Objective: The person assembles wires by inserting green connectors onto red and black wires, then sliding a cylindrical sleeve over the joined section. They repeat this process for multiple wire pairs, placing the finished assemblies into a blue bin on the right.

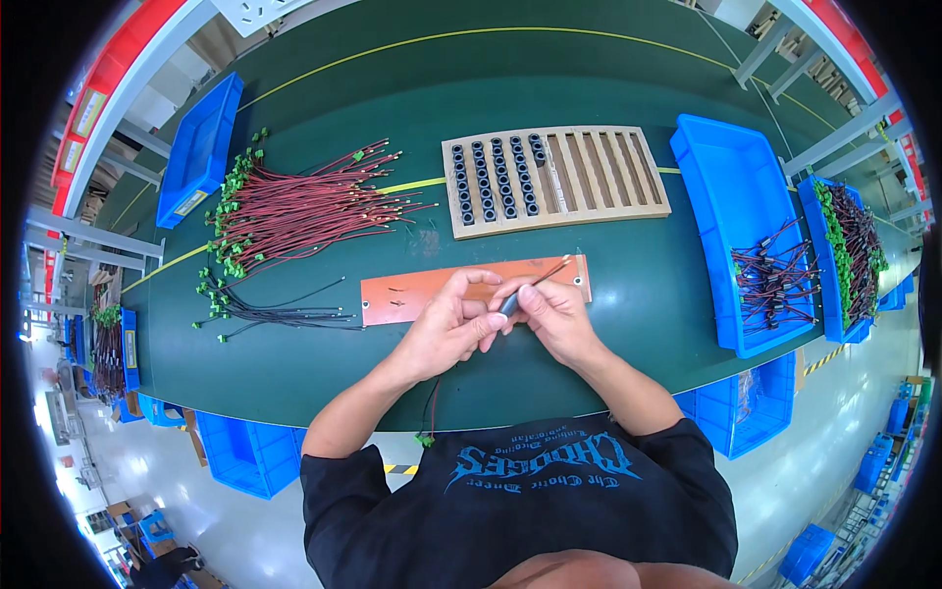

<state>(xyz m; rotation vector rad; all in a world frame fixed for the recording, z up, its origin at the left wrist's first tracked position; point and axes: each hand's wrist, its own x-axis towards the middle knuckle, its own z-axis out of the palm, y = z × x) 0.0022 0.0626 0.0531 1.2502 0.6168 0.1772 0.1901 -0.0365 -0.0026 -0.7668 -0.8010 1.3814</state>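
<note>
In front of my body, over an orange-brown strip (412, 297), both hands meet at a black cylindrical core (509, 303). My left hand (451, 319) pinches this core between thumb and fingers. Dark thin wires (556, 270) poke up past my right hand (551, 316), whose thumb and forefinger are closed on them near the core. Below my left hand, a red and black wire pair hangs to the table edge and ends in a green connector (425, 440). How the wires pass through the core is hidden by my fingers.
A wooden slotted rack (613, 201) holds rows of black cores. Left of it lie a heap of red wires (304, 206) with green connectors and some black wires (280, 312). Blue trays (702, 196) at right hold finished-looking wire bundles; another blue tray (204, 137) stands far left.
</note>
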